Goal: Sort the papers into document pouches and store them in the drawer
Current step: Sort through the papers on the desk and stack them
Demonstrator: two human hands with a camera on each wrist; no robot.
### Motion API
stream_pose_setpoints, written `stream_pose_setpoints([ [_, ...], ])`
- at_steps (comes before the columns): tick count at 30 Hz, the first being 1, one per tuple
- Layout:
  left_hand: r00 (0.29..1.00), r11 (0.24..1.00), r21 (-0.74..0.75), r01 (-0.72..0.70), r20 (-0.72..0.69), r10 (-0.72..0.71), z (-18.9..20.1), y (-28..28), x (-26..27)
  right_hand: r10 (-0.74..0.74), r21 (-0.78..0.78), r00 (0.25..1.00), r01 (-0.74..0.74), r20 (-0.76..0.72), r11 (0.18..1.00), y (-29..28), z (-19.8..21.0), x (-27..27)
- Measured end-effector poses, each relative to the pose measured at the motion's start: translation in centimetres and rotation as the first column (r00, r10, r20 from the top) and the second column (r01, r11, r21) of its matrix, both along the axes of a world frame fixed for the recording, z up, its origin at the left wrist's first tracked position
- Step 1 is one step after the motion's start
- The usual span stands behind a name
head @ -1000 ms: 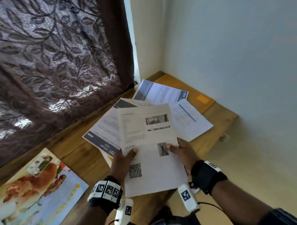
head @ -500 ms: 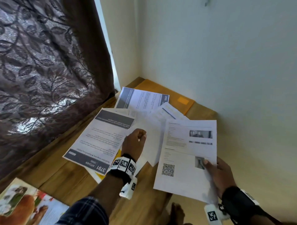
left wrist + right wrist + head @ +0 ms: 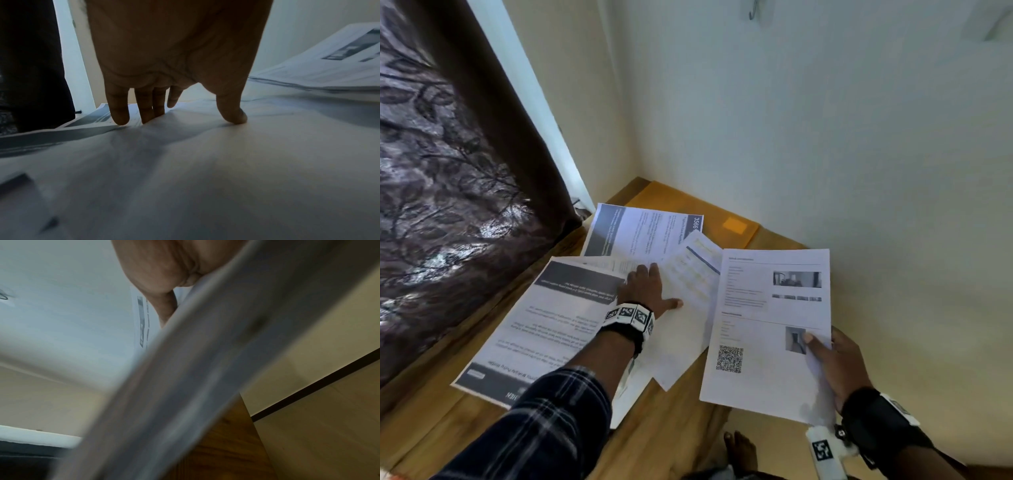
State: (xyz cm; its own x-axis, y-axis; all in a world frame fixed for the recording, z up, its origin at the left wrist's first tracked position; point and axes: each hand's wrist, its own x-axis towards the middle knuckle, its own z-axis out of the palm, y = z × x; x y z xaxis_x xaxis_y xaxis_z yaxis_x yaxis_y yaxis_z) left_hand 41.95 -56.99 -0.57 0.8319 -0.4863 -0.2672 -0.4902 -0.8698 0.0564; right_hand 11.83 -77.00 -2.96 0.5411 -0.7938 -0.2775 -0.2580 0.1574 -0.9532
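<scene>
My right hand (image 3: 825, 356) pinches a white printed sheet (image 3: 763, 329) with a QR code and small photos, thumb on top, held up past the table's right edge. In the right wrist view this sheet (image 3: 185, 386) shows as a blurred band beneath my thumb (image 3: 164, 288). My left hand (image 3: 647, 291) lies flat with straight fingers on the spread of papers (image 3: 681, 294) on the wooden table (image 3: 674, 425). In the left wrist view the fingertips (image 3: 121, 116) press the white paper (image 3: 205, 162). A sheet with a dark header (image 3: 544, 325) lies at the left. An orange pouch (image 3: 722, 222) lies partly covered in the far corner.
A dark patterned curtain (image 3: 448, 205) hangs along the table's left side. Pale walls (image 3: 825, 137) close the corner behind the table. A bare foot (image 3: 739, 448) shows on the floor below the table's near edge.
My left hand let go of the QR-code sheet and reached forward to lie flat on the spread papers. My right hand carried the sheet off to the right.
</scene>
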Motion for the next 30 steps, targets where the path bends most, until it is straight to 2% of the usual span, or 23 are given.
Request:
stream_pose_setpoints([
  [4,0.995,0.997,0.012,-0.070,-0.065,0.071,0.3,-0.7,1.4,0.032,-0.047,0.999,-0.033,-0.012,0.998,-2.4,-0.2,1.3],
  [8,0.975,0.962,-0.212,-0.173,-0.172,0.138,0.2,-0.5,3.0,0.046,-0.026,0.999,-0.046,0.004,0.999,-4.5,-0.6,2.8],
  [15,0.947,0.845,-0.455,-0.280,-0.276,0.165,1.1,0.6,3.7,0.057,0.015,0.998,-0.057,0.018,0.998,-7.1,-0.8,5.4],
  [19,0.942,0.743,-0.581,-0.332,-0.237,0.236,2.2,3.0,3.9,0.058,-0.001,0.998,-0.058,0.036,0.998,-8.4,-0.4,6.9],
  [21,0.932,0.667,-0.651,-0.362,-0.246,0.266,2.8,4.6,3.8,0.066,-0.015,0.997,-0.065,0.032,0.998,-8.9,-0.4,7.6],
  [25,0.887,0.490,-0.746,-0.451,-0.312,0.340,4.0,7.9,2.6,0.138,-0.012,0.990,-0.137,0.035,0.990,-8.7,-0.3,8.9],
  [30,0.839,0.297,-0.794,-0.531,-0.443,0.317,4.5,10.3,0.5,0.251,-0.058,0.967,-0.249,0.036,0.967,-6.6,0.5,10.8],
])
